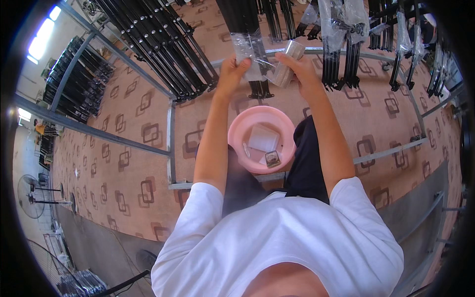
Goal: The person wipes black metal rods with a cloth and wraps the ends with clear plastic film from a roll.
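Note:
A bundle of black metal tubes point(241, 20) hangs upright in front of me, with clear plastic film point(245, 48) around its lower part. My left hand point(230, 74) grips the film-covered bundle from its left side, thumb in front and the other fingers partly hidden. In my right hand point(306, 73) is a roll of clear film point(288, 64), held tilted to the right of the bundle. A strip of film stretches from the roll to the bundle. The lower ends of the tubes stick out bare beneath the film.
Between my legs sits a pink basin point(236, 123) holding a white block-like item point(263, 137) and a small square dark item point(272, 159). Black tube assemblies point(153, 44) hang left; film-wrapped ones point(341, 39) hang right. Grey metal rails point(171, 143) run around me. A fan point(32, 196) stands far left.

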Tool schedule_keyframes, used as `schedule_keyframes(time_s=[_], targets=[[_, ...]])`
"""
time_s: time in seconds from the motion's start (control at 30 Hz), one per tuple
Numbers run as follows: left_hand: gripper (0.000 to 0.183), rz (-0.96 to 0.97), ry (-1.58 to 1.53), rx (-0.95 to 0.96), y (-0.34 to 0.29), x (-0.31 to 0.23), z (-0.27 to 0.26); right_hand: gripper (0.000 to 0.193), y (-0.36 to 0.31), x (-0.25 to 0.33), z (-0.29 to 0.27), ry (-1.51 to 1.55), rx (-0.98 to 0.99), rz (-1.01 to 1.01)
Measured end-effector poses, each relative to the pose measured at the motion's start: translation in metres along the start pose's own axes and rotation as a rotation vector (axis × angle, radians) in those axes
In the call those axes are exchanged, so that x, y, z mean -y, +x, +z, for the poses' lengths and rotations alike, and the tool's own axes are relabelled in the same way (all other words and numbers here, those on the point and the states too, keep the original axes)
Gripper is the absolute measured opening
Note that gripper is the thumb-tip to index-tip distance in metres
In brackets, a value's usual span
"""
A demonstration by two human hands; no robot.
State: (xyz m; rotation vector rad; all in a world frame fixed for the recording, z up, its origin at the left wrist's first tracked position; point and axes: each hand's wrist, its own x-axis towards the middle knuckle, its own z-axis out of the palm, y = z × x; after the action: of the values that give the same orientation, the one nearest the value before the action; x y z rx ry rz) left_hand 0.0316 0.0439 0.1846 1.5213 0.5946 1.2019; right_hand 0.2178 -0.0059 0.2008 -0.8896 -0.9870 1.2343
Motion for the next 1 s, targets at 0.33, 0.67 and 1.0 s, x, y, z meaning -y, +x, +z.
schedule_keyframes(time_s=[0.33,0.67,1.0], targets=[[0.038,0.008,-0.146,0.066,0.01,0.024,-0.019,0.036,0.066,-0.025,0.002,-0.428,-0.031,-0.244],[0.042,-0.002,-0.403,-0.293,-0.008,0.023,0.011,0.045,0.07,-0.017,0.055,-0.169,0.242,-0.158],[0.03,-0.086,-0.462,-0.164,0.008,0.011,0.01,0.037,0.073,-0.054,0.038,0.226,0.249,0.078]])
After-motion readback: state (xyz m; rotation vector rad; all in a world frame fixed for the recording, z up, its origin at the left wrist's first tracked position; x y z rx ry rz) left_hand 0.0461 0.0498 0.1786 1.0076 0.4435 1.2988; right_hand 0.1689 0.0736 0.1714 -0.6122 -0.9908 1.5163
